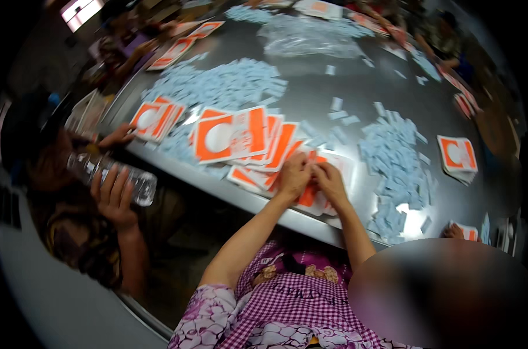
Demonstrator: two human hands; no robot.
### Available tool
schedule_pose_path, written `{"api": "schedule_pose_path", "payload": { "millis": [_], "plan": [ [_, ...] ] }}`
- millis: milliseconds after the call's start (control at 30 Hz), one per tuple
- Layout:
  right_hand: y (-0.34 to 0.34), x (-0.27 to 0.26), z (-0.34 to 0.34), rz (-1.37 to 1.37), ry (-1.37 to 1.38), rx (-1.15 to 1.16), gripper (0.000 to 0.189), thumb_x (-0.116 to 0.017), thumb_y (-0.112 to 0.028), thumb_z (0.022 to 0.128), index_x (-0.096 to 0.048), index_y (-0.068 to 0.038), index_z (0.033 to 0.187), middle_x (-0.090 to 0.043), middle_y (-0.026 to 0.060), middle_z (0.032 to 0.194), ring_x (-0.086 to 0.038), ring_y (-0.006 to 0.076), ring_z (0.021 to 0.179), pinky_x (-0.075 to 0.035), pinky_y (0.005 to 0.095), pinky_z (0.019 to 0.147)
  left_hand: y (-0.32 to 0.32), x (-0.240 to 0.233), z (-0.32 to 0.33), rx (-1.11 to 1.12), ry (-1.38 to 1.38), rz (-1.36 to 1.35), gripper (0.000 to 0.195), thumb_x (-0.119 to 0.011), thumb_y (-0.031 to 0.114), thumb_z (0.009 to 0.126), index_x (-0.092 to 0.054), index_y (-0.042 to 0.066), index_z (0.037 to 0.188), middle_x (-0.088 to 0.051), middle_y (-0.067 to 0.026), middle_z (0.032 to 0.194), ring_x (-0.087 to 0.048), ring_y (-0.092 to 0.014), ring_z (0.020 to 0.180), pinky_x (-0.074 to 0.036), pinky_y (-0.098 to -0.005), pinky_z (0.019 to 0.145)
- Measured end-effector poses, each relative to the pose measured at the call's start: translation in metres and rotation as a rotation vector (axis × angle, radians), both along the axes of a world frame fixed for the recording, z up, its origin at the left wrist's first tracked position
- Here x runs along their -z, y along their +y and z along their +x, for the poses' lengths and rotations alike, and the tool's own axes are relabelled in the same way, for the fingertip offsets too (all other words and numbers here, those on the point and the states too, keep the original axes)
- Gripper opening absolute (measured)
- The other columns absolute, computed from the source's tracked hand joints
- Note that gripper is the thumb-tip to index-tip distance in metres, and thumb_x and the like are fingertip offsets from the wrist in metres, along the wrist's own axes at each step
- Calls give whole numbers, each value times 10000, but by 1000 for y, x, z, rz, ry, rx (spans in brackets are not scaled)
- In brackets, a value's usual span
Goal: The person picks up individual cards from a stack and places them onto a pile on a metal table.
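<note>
My left hand (295,176) and my right hand (331,181) meet at the table's near edge. Their fingertips pinch the upper edge of a flat orange-and-white printed packet (306,196); the fingers partly hide it. Beneath and around my hands lie more packets of the same kind. Just left of them, a fanned stack of orange-and-white packets (231,135) shows a round pale patch on top. Small light-blue sachets (392,161) form a loose heap to the right of my right hand.
Another heap of blue sachets (220,83) covers the metal table's (307,87) left side. Beyond lies a transparent plastic bag (312,37). At left, a person's hand (113,196) holds a plastic bottle (144,185). A packet stack (457,155) stands right; other people surround the table.
</note>
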State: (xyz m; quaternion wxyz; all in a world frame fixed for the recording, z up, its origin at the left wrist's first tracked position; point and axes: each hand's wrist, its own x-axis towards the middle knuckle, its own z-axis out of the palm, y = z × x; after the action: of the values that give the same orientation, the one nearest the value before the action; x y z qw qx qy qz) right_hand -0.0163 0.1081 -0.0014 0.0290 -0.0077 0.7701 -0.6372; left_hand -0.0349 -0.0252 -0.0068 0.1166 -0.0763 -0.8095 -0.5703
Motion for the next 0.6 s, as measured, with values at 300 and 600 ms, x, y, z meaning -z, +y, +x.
{"api": "schedule_pose_path", "payload": {
  "millis": [300,600],
  "plan": [
    [9,-13,-6,-148,-285,-36,336,-538,-333,934,-607,-4,939,-630,63,744,-598,114,562,-470,211,481,12,4,4,65,-47,154,173,-589,79,774,-498,-17,664,-532,-162,650,-527,-286,631,-407,-403,581],
    [20,-6,-13,-124,-299,54,331,-438,-285,905,-595,7,902,-639,100,763,-628,180,617,-523,280,538,23,11,1,205,-126,290,159,-590,67,803,-505,-27,708,-527,-124,688,-502,-195,657,-417,-359,613]
  ]
}}
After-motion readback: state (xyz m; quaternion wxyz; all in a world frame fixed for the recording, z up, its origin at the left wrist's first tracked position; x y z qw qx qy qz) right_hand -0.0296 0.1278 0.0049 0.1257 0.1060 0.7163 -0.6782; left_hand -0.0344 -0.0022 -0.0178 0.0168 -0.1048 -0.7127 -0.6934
